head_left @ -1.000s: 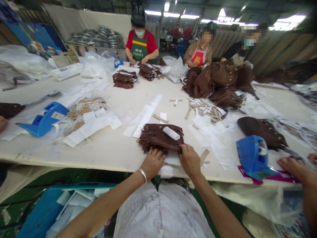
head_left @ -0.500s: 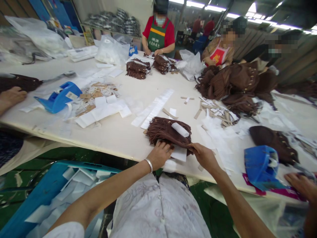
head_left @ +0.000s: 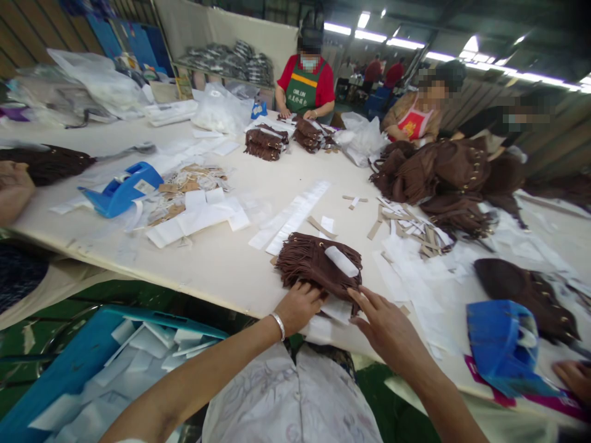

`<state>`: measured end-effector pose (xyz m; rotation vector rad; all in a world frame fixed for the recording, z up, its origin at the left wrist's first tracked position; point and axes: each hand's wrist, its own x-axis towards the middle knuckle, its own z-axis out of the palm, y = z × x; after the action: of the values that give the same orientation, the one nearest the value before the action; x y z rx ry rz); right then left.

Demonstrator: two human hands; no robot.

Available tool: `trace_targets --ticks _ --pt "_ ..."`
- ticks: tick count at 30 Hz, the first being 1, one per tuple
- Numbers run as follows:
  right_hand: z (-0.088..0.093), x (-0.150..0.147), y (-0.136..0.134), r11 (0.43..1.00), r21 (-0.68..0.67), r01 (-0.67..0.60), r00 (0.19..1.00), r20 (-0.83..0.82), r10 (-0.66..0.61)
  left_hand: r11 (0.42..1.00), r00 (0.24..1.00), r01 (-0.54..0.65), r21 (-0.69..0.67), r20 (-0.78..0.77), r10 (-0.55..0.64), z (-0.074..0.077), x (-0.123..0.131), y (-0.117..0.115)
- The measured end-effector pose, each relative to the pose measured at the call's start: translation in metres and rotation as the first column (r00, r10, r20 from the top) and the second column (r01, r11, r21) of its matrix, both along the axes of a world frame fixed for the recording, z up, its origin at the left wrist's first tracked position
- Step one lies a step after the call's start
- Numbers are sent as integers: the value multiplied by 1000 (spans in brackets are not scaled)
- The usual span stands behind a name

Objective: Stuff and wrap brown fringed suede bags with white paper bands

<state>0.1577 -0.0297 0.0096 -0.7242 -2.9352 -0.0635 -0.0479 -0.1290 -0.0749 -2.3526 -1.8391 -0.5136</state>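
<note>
A brown fringed bag [head_left: 309, 261] lies near the table's front edge, with a rolled white paper [head_left: 341, 261] on top. My left hand [head_left: 299, 306], a silver bangle at its wrist, is at the bag's lower left edge; its fingertips go under the fringe and are partly hidden. My right hand [head_left: 381, 320] rests at the bag's lower right corner, fingers stretched and apart, the thumb free. White paper [head_left: 336, 309] shows beneath the bag between my hands.
Blue tape dispensers stand left [head_left: 122, 189] and right [head_left: 501, 344]. Brown bags [head_left: 438, 169] are heaped at the right behind paper strips [head_left: 415, 227]. A teal crate [head_left: 69, 363] of white papers is at the lower left. Co-workers' hands are at both sides; people stand across the table.
My right hand has opened from its pinch on the bag's corner, its fingers now spread. My left hand has stayed at the lower edge. The whole view has shifted slightly.
</note>
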Motion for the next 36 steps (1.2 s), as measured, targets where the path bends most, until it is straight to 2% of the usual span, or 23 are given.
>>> trace_targets --ticks 2,5,8,10,14,19,27,36 --pt "3 -18 -8 999 -28 -47 997 -63 45 1000 1000 -10 9 5 10 -2 0 0" --pt "-14 -42 -10 992 -64 -105 988 -116 97 1000 1000 -11 26 23 11 -6 2 1" --pt "-35 -49 -3 987 -94 -131 983 -138 117 1000 998 -22 22 58 21 -11 4 2" --pt "-41 -45 3 985 -119 -126 983 -148 108 999 994 -53 -2 91 53 -15 6 3" --pt "-40 -36 8 976 -159 -152 981 -147 128 994 986 -100 -43 131 105 -21 9 7" --pt "-45 -31 9 968 -152 -197 970 -172 171 994 986 -98 -49 131 104 -25 9 7" --pt "-37 -29 16 944 -245 -219 965 -194 173 993 986 -118 -10 117 118 -19 14 5" --pt "-34 -28 17 942 -262 -209 958 -250 143 992 994 -108 63 27 106 -19 16 -1"
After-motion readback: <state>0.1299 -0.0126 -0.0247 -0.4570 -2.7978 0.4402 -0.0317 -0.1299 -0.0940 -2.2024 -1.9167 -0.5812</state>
